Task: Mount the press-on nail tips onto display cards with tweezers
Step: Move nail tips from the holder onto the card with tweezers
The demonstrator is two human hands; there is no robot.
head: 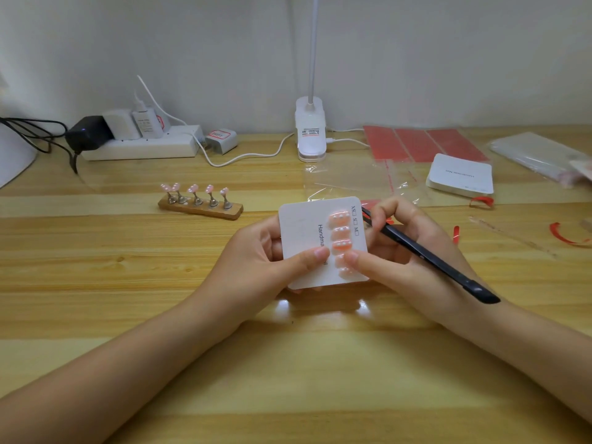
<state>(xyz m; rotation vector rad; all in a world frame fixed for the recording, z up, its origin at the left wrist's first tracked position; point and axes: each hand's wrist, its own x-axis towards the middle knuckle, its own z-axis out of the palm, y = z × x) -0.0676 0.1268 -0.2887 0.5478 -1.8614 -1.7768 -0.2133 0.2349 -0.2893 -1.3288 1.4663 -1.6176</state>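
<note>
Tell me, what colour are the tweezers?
Black tweezers, held in the right hand; head view.

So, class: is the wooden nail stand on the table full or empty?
Full. All five metal pegs on the wooden nail stand carry a pink nail tip; none shows bare.

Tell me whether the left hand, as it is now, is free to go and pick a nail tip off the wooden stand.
Probably not yet. The left hand grips the display card, thumb pressed on its face. The path to the wooden stand over the table looks open, but the card must be released first.
</note>
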